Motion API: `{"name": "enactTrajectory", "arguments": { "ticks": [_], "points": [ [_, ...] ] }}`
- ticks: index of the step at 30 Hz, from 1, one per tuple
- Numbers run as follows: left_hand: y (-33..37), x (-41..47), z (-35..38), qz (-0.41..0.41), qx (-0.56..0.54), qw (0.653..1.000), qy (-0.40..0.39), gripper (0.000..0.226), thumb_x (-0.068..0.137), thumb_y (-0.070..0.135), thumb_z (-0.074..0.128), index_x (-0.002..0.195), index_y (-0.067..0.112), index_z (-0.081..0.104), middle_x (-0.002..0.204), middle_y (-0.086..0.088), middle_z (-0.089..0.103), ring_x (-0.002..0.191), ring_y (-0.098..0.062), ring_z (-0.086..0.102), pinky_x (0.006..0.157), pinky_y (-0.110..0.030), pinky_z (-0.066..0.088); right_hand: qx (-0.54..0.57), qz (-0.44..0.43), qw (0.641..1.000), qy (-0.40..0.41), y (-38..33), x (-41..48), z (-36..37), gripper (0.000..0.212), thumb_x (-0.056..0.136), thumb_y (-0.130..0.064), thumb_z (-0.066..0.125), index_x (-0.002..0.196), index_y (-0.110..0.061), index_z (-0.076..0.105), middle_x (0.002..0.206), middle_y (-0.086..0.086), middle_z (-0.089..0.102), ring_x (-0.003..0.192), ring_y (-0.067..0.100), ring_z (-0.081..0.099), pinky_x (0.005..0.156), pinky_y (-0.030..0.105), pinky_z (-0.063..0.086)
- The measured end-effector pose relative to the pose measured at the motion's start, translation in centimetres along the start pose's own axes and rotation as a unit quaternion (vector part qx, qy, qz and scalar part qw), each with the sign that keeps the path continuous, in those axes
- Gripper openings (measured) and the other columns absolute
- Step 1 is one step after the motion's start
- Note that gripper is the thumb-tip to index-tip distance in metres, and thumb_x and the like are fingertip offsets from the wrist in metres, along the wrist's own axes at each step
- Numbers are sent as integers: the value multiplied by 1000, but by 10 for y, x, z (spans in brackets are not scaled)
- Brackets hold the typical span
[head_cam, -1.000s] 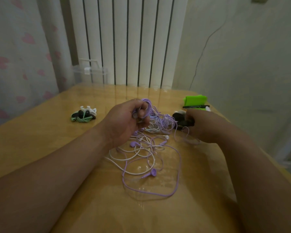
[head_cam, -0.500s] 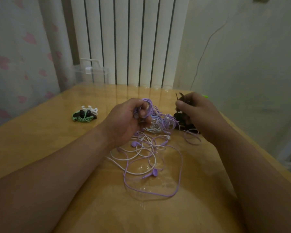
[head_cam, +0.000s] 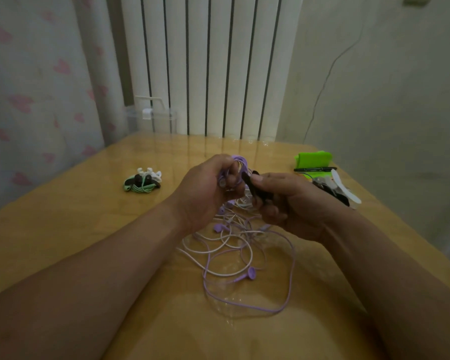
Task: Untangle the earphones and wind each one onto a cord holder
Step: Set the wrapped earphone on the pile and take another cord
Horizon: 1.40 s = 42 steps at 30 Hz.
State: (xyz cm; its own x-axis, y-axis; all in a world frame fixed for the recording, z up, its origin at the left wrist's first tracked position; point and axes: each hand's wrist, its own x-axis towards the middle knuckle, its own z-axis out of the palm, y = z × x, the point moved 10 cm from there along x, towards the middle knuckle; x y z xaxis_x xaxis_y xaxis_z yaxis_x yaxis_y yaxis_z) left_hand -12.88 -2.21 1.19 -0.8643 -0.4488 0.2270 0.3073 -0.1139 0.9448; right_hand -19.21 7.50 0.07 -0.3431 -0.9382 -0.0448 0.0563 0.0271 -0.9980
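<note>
We count two wound holders (head_cam: 143,181), one loose tangle (head_cam: 242,255). Raised together, our left hand (head_cam: 205,189) grips a purple coil (head_cam: 239,161); our right hand (head_cam: 296,203) pinches one black holder (head_cam: 257,191).

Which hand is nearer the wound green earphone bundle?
Left. The left hand, gripping purple cord, is to the right of the green earphone bundle; the right hand, holding a black cord holder, lies farther right.
</note>
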Motion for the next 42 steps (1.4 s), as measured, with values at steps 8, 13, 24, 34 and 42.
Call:
{"name": "enactTrajectory", "arguments": {
  "ticks": [8, 13, 24, 34, 42],
  "points": [
    [1, -4, 15, 15, 9, 998, -57, 23, 96, 26, 44, 79, 12, 48, 70, -5, 36, 68, -18, 44, 77, -36, 45, -4, -22, 999, 26, -4, 0, -6, 29, 98, -29, 59, 110, -3, 60, 73, 3, 61, 51, 10, 40, 50, 23, 22],
    [8, -6, 16, 70, 144, 986, -42, 23, 99, 26, 47, 82, 10, 48, 77, -9, 44, 77, -25, 47, 82, -46, 44, -44, -64, 987, 143, -5, 2, -17, 40, 111, -34, 46, 114, 3, 61, 79, 15, 52, 54, 15, 41, 53, 31, 27],
    [10, -14, 30, 58, 254, 963, -76, 35, 97, 36, 69, 111, 5, 61, 91, -15, 67, 81, -26, 64, 81, -37, 57, 11, -2, 986, 168, 7, 4, -33, 44, 109, -39, 41, 106, -2, 63, 59, 8, 51, 45, 17, 42, 43, 27, 30],
    [3, -9, 25, -31, -46, 995, -89, 31, 112, 29, 41, 123, 4, 56, 74, 0, 51, 74, -14, 57, 75, -31, 54, -176, -235, 952, 90, -43, -14, -2, 19, 104, -13, 60, 123, -13, 60, 101, 6, 75, 98, 18, 72, 89, 34, 60],
    [-1, -9, 28, -32, -28, 996, -75, 23, 111, 21, 41, 102, 4, 55, 74, -2, 53, 72, -16, 56, 69, -32, 53, -161, -230, 950, 134, -42, -13, -10, 15, 106, -9, 52, 114, 0, 62, 89, 7, 73, 79, 17, 70, 76, 27, 60]
  ]
}}
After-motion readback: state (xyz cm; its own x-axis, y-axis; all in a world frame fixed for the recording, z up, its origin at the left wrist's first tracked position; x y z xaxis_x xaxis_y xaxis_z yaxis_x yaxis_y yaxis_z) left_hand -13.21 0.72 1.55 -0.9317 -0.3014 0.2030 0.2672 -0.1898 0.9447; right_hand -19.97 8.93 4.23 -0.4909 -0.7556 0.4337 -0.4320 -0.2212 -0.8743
